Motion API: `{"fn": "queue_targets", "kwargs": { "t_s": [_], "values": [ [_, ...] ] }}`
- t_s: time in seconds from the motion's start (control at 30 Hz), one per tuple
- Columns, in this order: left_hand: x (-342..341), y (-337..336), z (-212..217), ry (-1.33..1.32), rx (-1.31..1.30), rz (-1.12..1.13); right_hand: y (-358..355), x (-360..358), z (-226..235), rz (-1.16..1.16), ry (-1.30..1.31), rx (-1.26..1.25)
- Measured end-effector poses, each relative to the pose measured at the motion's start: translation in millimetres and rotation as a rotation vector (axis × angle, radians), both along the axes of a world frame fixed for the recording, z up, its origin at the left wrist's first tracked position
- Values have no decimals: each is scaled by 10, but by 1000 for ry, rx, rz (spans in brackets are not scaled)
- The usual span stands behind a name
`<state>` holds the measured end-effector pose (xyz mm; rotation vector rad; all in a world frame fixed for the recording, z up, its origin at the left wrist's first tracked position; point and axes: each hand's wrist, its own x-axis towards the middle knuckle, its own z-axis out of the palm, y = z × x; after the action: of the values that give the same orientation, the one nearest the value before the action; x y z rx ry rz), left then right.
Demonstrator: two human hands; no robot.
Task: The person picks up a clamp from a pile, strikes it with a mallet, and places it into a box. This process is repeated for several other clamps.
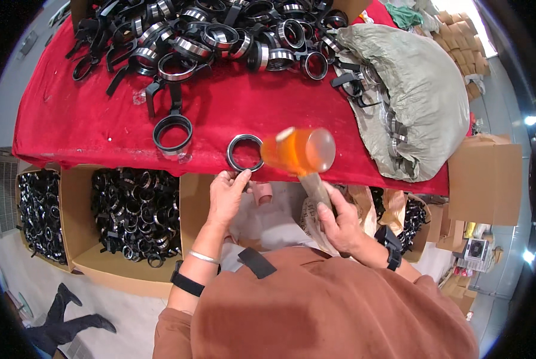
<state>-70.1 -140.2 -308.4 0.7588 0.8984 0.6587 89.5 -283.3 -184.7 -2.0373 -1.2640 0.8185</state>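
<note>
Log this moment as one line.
left hand: steadying black ring | right hand: holding orange mallet raised beside ring | red cloth

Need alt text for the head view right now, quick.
The right hand swings an orange-headed mallet beside a black ring that the left hand steadies on a red cloth.

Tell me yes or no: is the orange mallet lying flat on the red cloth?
No. The right hand holds the orange mallet by its handle, head raised beside the black ring that the left hand steadies.
</note>
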Motion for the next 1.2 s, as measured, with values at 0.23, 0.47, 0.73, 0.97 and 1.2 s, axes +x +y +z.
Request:
{"fn": "queue_targets", "kwargs": {
  "t_s": [0.23, 0.47, 0.73, 0.97, 1.2],
  "values": [
    [13, -44, -37, 227, 165, 31, 769, -192, 355, 193, 2, 304],
    [65, 0, -128, 321, 192, 78, 883, -180, -340, 288, -35, 41],
    [54, -69, -63, 255, 131, 100, 919, -159, 52, 35, 205, 285],
    [31, -36, -100, 334, 170, 35, 917, 36, -301, 44, 194, -65],
    [95, -58, 29, 336, 179, 9, 636, 16, -398, -1, 144, 26]
  ]
}}
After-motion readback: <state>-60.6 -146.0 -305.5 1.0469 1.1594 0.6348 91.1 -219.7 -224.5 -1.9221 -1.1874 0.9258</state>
